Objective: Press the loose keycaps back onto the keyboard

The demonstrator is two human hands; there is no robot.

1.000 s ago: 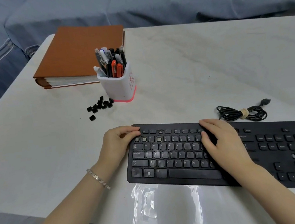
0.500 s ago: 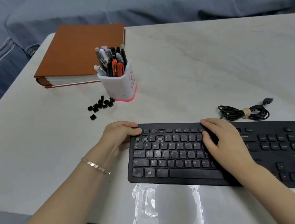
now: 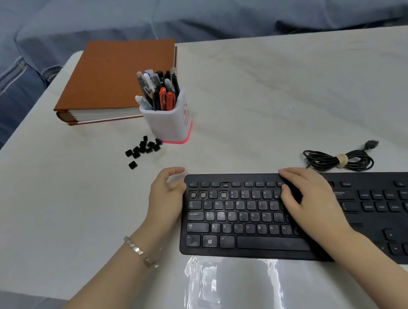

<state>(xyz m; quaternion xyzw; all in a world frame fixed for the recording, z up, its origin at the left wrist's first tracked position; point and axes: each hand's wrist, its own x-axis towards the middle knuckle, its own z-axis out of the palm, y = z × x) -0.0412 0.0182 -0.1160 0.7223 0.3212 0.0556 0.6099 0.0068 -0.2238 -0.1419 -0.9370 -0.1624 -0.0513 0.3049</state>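
A black keyboard lies on the white table. Bare switch spots without caps show in its upper left rows. Several loose black keycaps lie in a small heap left of the pen holder, with one keycap apart, nearer to me. My left hand hovers just off the keyboard's top left corner, fingers loosely curled and holding nothing. My right hand rests flat on the keys at the keyboard's middle, fingers fairly straight.
A white pen holder full of pens stands behind the keycaps, and an orange binder lies behind it. A coiled black cable sits beyond the keyboard. A clear plastic bag lies at the table's front edge.
My left hand has lifted off the keyboard's top left corner and drawn slightly left, away from the keys. My right hand has stayed on the keys.
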